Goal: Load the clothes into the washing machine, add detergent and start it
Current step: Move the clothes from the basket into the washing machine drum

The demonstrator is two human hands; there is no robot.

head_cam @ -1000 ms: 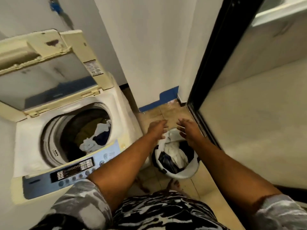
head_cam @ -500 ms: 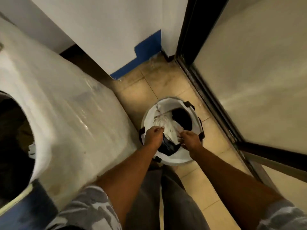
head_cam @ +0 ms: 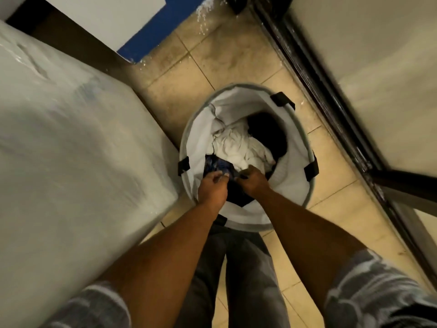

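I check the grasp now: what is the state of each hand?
Left hand: closed, gripping the dark garment in the laundry basket.
Right hand: closed on the same dark garment.

Washing machine cut off by the left edge, drum out of sight. My fingers partly buried in dark cloth. Basket bottom hidden under laundry.

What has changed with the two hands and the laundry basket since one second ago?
Both hands went down from above the basket into it. The left hand and the right hand now each have a grip on the dark garment at the near side. The white cloth stays inside, and the basket stays on the floor beside the washing machine.
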